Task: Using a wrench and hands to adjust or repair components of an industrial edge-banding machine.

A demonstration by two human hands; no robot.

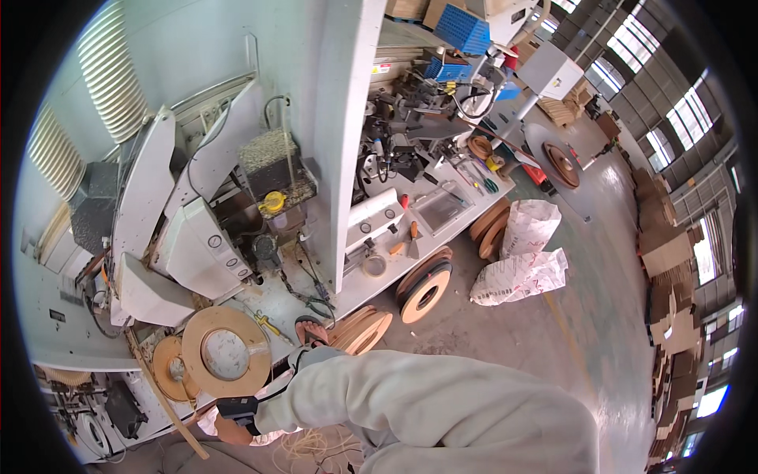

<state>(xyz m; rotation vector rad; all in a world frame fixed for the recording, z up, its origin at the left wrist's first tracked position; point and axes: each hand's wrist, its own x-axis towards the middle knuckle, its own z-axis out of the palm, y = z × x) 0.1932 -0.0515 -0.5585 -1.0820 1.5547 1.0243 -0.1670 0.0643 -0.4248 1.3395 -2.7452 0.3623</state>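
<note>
Low down, one hand (234, 430), side unclear, reached under large tape reel (227, 353) mounted on edge-banding machine (260, 158); grip hidden, could not tell. Other hand not seen. Reel already seated; spare reels (425, 288) right of it on floor, unused.

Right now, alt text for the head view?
A person in pale work clothes bends beside a grey woodworking machine, one hand low under a large tan coil of edge banding lying flat on the machine. More coils lean against the machine's base, with two white sacks on the concrete floor.
</note>
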